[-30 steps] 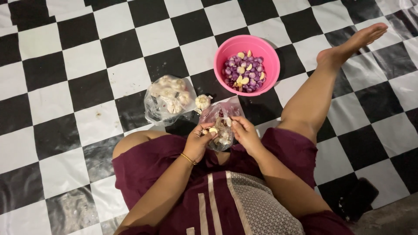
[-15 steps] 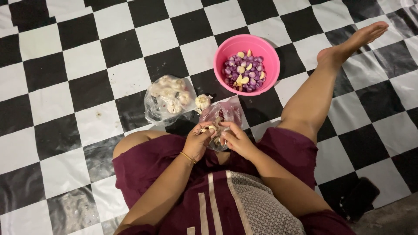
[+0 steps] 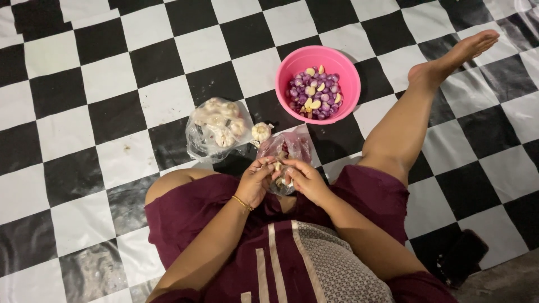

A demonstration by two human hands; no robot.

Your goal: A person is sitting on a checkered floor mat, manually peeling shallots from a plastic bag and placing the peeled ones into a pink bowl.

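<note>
Garlic clove [image 3: 278,166], small and pale, pinched between the fingertips of both hands just above the lap, over the near mouth of a small clear bag [image 3: 292,147] with reddish and papery scraps inside. Left hand [image 3: 255,182] curled, thumb and forefinger closed on one end of the clove; thin gold bracelet [image 3: 242,203] at the wrist. Right hand [image 3: 303,179] curled likewise, fingertips closed on the other end, whether nail or pad at work too small to tell. By the look of it, mid-peel: skin being picked off, both hands committed to the one clove. Just beyond the hands on the checkered floor sheet [image 3: 112,67], a loose garlic bulb [image 3: 261,132], touching or nearly touching a larger clear bag of bulbs [image 3: 216,129] to its left. Farther out, toward the far edge of the sheet, a pink bowl [image 3: 283,73] holding peeled purple shallots and a few pale cloves [image 3: 314,92], well apart from the hands and beside the outstretched right leg. For any next move, as a judgement only: a steady pinch at one end, a clean pull of the loosened skin over the scrap bag, and a long forward reach past that bag for anything bound to the bowl.
</note>
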